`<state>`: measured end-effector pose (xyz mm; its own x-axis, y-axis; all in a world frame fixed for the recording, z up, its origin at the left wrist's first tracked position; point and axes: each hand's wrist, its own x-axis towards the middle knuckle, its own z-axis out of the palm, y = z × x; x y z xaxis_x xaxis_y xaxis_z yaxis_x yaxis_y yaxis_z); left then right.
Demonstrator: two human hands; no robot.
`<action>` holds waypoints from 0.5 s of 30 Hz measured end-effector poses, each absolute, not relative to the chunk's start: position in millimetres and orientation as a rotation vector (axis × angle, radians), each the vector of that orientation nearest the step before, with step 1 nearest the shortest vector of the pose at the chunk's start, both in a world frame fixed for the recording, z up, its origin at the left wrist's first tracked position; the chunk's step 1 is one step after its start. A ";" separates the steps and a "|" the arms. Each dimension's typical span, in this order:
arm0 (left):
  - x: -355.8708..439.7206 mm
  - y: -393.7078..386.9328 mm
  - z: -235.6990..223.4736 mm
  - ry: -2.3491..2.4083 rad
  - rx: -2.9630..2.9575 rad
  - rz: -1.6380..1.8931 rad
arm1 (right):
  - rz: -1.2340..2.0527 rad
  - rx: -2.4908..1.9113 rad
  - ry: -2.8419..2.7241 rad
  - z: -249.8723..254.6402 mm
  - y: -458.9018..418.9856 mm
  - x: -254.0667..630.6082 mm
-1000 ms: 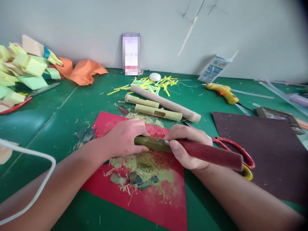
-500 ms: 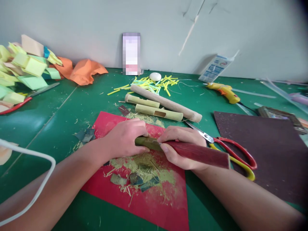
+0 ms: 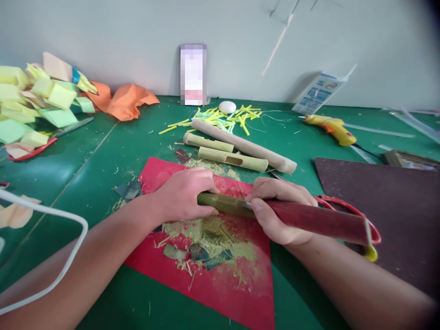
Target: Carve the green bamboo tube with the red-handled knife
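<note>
A green bamboo piece (image 3: 223, 202) with a notch cut in its upper side lies above the red sheet (image 3: 256, 288). My left hand (image 3: 187, 192) is closed around its left part. My right hand (image 3: 283, 227) grips a carving knife (image 3: 319, 221) by its thick red wooden handle. Only a short bit of its metal blade shows, resting at the right part of the bamboo; fingers cover the rest. Pale shavings and dust (image 3: 220, 233) and several worn dark scraps (image 3: 197, 252), perhaps sandpaper, lie on the sheet below my hands.
Two cut bamboo tubes (image 3: 247, 162) and a longer wooden stick (image 3: 240, 144) lie behind the sheet. Red-and-yellow-handled scissors (image 3: 357, 213) are partly behind my right hand. A yellow glue gun (image 3: 332, 129), dark board (image 3: 388, 215), paper pile (image 3: 44, 96) and propped phone (image 3: 193, 75) surround the work.
My right hand has slid the knife to the right along the bamboo, uncovering more of its notched part. My left hand keeps its hold. The whole view has shifted slightly.
</note>
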<state>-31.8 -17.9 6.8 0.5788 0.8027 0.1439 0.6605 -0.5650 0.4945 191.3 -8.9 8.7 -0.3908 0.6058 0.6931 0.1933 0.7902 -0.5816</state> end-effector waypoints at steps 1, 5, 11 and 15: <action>-31.8 -17.7 6.6 1.181 2.426 0.504 | 0.520 -0.598 -1.953 7.7 -8.5 191.6; -31.8 -17.8 6.5 1.183 2.422 0.482 | 0.568 -0.557 -1.948 4.8 -6.1 192.2; -32.1 -18.7 7.3 1.205 2.437 0.436 | 0.717 -0.628 -2.016 12.8 -4.2 191.2; -32.5 -17.5 5.0 1.193 2.458 0.447 | 0.793 -0.644 -2.090 16.3 -1.9 188.4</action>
